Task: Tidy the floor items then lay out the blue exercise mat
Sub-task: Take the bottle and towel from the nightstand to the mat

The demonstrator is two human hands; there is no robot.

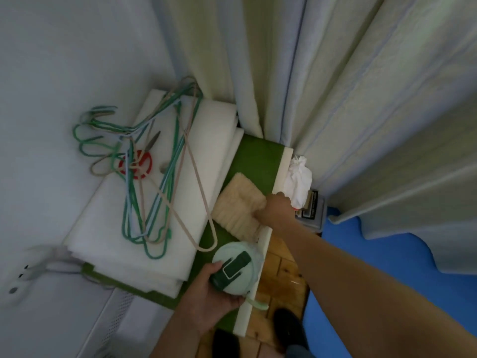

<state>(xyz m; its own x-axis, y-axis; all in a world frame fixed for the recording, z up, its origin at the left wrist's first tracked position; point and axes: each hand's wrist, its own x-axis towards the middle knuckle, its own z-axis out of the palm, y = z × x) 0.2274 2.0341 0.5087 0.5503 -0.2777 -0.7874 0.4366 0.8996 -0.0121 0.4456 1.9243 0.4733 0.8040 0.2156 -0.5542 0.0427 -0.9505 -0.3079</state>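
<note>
The left hand [206,288] curls round a smooth, round, mint-green bottle [233,270]. Its top faces up, and the dark green clasp on it points up and to the right. The right hand [275,210] grabs the edge of a soft, fluffy cream towel [237,205] on a flat green board [258,156]. The blue mat [374,293] lies flat on the floor at the right, its long edge running toward the curtain [361,99].

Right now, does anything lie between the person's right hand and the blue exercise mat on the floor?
Yes. The right hand grips a beige folded towel, so it is not free. A grey labelled box stands between it and the blue mat, and the pale curtain hem hangs over the mat.
</note>
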